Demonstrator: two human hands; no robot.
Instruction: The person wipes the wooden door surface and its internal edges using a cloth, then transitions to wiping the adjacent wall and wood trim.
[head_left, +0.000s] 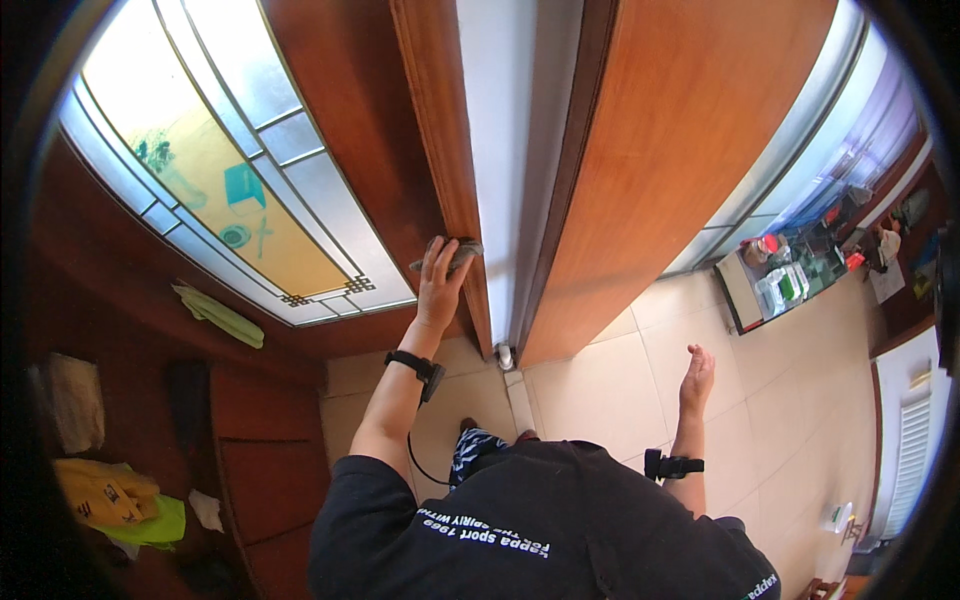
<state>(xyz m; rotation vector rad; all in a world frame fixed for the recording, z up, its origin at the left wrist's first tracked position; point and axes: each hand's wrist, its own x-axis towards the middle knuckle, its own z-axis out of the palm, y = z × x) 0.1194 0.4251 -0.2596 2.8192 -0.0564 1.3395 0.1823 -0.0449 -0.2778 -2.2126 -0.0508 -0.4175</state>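
My left hand (441, 281) presses a dark grey cloth (466, 253) against the reddish-brown wooden door frame (437, 150), at the edge of its moulding. Its fingers lie over the cloth, which sticks out on both sides of them. To the left of this hand is a patterned glass panel (255, 172) set in dark wood. On the right, my right hand (697, 371) hangs over the tiled floor with nothing in it. Between the hands stand a pale wall strip (506, 172) and a broad wooden panel (660, 135).
A glass-topped table (810, 277) with jars and packets stands at the right. A white pipe end (505, 357) rises at the wall's foot. At the left are a red-brown wooden cabinet (270, 450), a folded green cloth (219, 315) and a yellow cloth (105, 491).
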